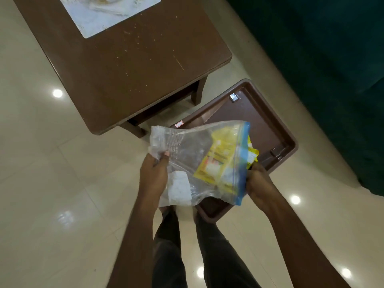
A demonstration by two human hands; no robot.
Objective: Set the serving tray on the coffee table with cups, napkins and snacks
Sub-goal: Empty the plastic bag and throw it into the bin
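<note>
A clear zip bag [187, 142] with a blue zip strip holds yellow snack packets [216, 163] and something white near its closed end. My left hand [153, 173] grips that closed end at the left. The bag tilts with its mouth to the right, and one yellow packet pokes out over the brown plastic serving tray [259, 125]. My right hand [259, 183] is curled on the tray's near rim, right beside the zip strip, and holds the tray above the floor. The bag hides the tray's left part. The brown coffee table [128, 69] stands ahead on the left.
A white placemat [99, 19] with pale items, cut off by the frame, lies at the table's far end. A dark green sofa [332, 59] fills the right side. My legs [207, 246] stand on a glossy tiled floor below the tray.
</note>
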